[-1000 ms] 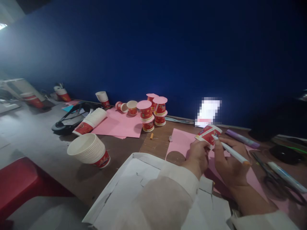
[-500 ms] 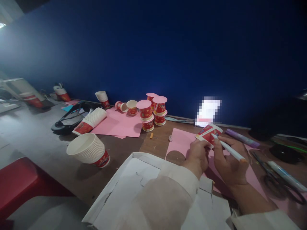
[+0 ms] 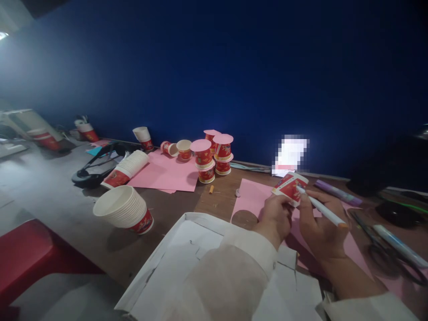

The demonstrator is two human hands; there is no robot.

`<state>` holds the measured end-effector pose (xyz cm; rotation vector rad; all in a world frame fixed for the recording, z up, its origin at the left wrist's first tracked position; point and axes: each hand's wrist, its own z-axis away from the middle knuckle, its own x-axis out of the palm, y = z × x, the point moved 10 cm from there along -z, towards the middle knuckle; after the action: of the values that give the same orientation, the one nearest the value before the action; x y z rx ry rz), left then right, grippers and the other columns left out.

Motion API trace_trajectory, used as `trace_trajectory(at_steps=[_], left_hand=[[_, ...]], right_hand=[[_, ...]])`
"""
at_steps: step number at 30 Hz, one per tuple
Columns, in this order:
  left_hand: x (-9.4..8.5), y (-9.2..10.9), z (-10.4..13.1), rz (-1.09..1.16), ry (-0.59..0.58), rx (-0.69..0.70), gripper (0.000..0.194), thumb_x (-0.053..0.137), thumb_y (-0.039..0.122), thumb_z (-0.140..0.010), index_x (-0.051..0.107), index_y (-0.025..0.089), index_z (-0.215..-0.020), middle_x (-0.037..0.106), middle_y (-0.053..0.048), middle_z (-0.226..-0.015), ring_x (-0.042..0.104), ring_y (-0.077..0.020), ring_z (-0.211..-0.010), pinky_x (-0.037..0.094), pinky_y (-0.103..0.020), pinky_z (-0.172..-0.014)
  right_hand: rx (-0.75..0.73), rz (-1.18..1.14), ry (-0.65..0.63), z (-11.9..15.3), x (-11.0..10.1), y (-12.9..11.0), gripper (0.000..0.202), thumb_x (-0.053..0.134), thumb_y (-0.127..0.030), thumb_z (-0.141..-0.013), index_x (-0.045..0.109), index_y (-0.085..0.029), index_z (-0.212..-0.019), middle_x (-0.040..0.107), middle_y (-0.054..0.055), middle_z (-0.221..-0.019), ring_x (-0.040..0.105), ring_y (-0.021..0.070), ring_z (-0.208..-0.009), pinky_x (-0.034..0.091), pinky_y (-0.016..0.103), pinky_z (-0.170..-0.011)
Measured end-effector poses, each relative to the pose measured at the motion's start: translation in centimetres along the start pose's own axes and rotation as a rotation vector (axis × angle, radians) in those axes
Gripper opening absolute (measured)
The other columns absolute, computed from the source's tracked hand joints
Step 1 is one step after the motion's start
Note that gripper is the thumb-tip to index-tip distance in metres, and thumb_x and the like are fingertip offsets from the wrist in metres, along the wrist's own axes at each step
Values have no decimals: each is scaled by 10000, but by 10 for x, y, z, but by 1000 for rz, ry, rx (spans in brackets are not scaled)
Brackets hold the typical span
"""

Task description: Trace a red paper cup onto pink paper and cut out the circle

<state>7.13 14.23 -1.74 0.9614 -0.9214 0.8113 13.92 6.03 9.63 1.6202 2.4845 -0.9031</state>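
My left hand is closed round a red and white paper cup, which lies tilted on its side in the grip. Between the fingers of my right hand is a white marker pen with an orange end, its tip against the cup's printed side. Beneath both hands lies a pink paper sheet with a round hole cut out of it. Black-handled scissors rest to the right of my right hand. A small orange pen cap lies on the table.
Red cups stacked with pink paper discs stand at the back. Nested paper cups stand left, near a pink sheet. A white cardboard box is in front of me. A lit screen leans against the blue partition.
The cup has turned slightly in my left hand, and the pen tip has shifted a little along its side. Everything else stays put.
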Motion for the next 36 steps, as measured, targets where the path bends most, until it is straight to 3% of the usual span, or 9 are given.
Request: trace_trajectory(at_steps=[10,21,28,36], left_hand=[[-14,-7,0,-92,107,-70,220,690,70,-559,660,144,-764,649,-51,-716,653,-173,-676,528,-274,-692],[-5,-3,2,-12,50,-51,272,597,17,-530,686,129,-761,687,-67,-739,651,-138,-696,514,-212,-716],[-11,-3,4,-46,114,-58,227,629,22,-548,671,131,-743,606,-23,-649,563,-107,-578,454,-199,-613],[-8,-3,0,-14,70,-22,308,594,11,-508,698,124,-775,682,-61,-760,627,-128,-690,500,-202,-676]], right_hand=[[-103,-28,-9,5,4,-6,175,632,-326,-955,715,-173,-936,766,123,-881,723,240,-777,565,377,-730],[-91,-7,-3,2,2,-8,188,618,-342,-962,709,-191,-899,759,116,-855,722,251,-771,566,399,-734],[-165,-16,-10,6,6,-9,145,633,-294,-966,710,-172,-972,756,119,-893,726,251,-821,570,387,-757],[-148,45,17,3,1,-9,137,650,-290,-961,729,-177,-963,771,119,-889,734,266,-813,571,408,-762]])
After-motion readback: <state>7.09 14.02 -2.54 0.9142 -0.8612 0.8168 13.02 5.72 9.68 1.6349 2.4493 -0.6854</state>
